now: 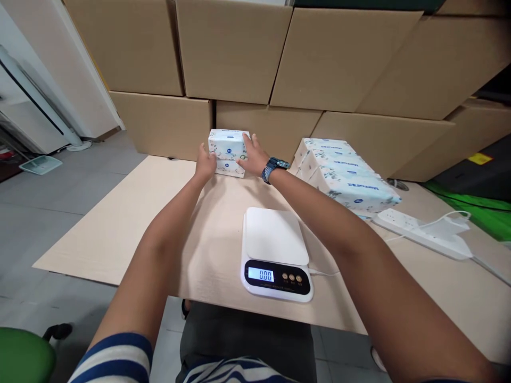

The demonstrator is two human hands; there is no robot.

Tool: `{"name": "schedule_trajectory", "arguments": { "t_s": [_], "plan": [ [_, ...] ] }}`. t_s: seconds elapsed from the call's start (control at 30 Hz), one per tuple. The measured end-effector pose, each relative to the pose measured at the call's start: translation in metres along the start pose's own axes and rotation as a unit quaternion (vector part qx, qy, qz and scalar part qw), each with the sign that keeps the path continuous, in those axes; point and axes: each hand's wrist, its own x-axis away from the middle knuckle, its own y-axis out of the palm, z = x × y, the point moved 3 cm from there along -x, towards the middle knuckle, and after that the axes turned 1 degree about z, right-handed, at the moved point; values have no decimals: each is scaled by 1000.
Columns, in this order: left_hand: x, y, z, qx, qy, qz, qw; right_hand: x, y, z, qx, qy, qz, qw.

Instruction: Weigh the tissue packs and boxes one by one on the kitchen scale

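Note:
At the far side of the table, two white tissue packs with a floral print are stacked. My left hand presses the left side of the upper tissue pack, near where the packs meet. On its right side my right hand grips the same pack, a watch on that wrist. Under it the lower tissue pack rests on the table. Closer to me lies a white digital scale with a bare plate, its lit display reading 0.00.
Several more tissue packs stand in a block on the right. Beyond them lies a white power strip with cables. Stacked cardboard boxes wall off the table's back. A green chair is at lower left.

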Motion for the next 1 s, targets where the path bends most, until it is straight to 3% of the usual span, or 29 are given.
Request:
{"name": "schedule_trajectory", "arguments": {
  "t_s": [0.13, 0.2, 0.27, 0.33, 0.43, 0.53, 0.63, 0.83, 1.0],
  "plan": [
    [18, -22, 6, -54, -23, 14, 998, 73, -16, -6, 15, -76, 2, 997],
    [32, -29, 11, -72, -13, 5, 997, 126, -25, 1, 72, -180, 33, 980],
    [41, -30, 16, -85, -6, -8, 996, 178, -33, 16, 147, -300, 119, 935],
    [43, -25, 21, -93, -3, -14, 996, 221, -38, 40, 175, -373, 223, 884],
    [33, -12, 26, -96, -7, 2, 995, 258, -40, 80, 188, -362, 320, 855],
    [17, -2, 28, -92, -20, 36, 995, 273, -36, 111, 187, -313, 326, 872],
    [6, -1, 27, -92, -30, 57, 994, 280, -33, 127, 168, -283, 334, 884],
    [-2, -9, 20, -118, -43, 59, 990, 272, -39, 137, 129, -184, 366, 903],
    [-2, -10, 18, -112, -60, 87, 988, 271, -53, 139, 70, -135, 430, 890]
  ]
}}
